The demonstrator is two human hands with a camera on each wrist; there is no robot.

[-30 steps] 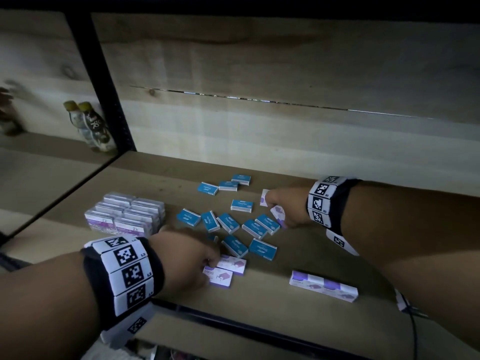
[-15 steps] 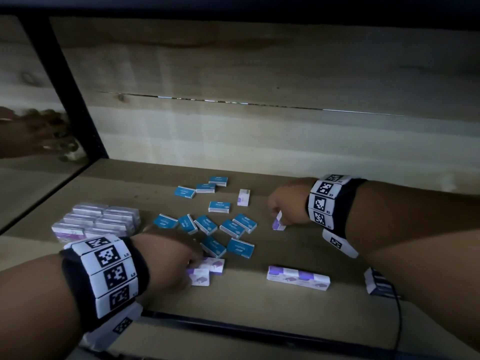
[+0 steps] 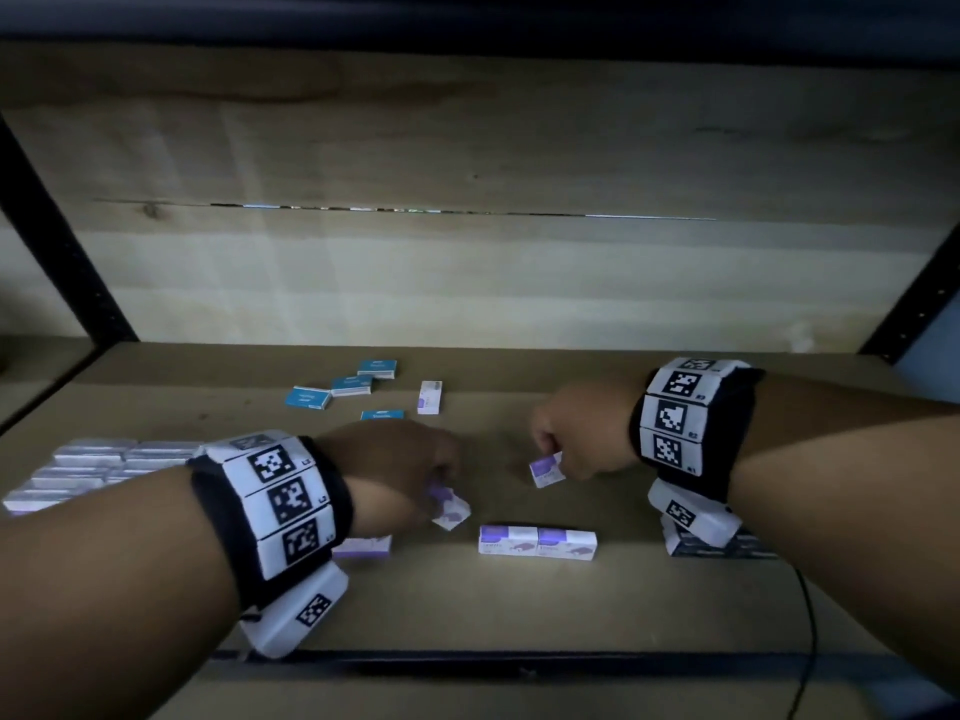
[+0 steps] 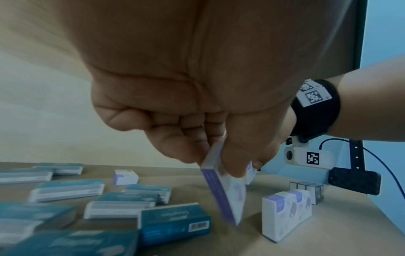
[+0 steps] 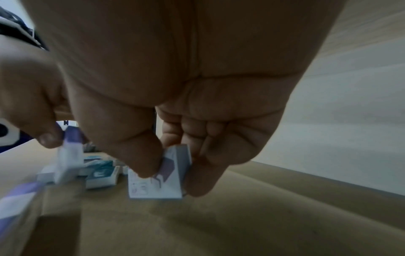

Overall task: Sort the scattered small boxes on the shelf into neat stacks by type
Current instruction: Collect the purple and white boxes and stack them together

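My left hand (image 3: 415, 475) pinches a white-and-purple box (image 3: 451, 511) (image 4: 225, 194) on edge, lifted just above the wooden shelf (image 3: 519, 605). My right hand (image 3: 571, 449) pinches another white-and-purple box (image 3: 545, 469) (image 5: 160, 175) between thumb and fingers, its lower edge close to the shelf. Two purple boxes (image 3: 537, 542) lie side by side near the front. One more purple box (image 3: 430, 397) lies farther back. Several blue boxes (image 3: 337, 389) (image 4: 173, 223) are scattered behind my left hand. Neat rows of purple boxes (image 3: 93, 470) sit at the left.
A purple box (image 3: 363, 547) lies half hidden under my left wrist. A small stack of boxes (image 3: 717, 545) stands at the right under my right wrist camera, with a black cable (image 3: 810, 615) trailing off the front edge. Black shelf posts (image 3: 52, 241) flank the wooden back panel.
Both hands have lifted their purple boxes and drawn toward each other and the front of the shelf. The head view has swung right, hiding most blue boxes behind my left hand.
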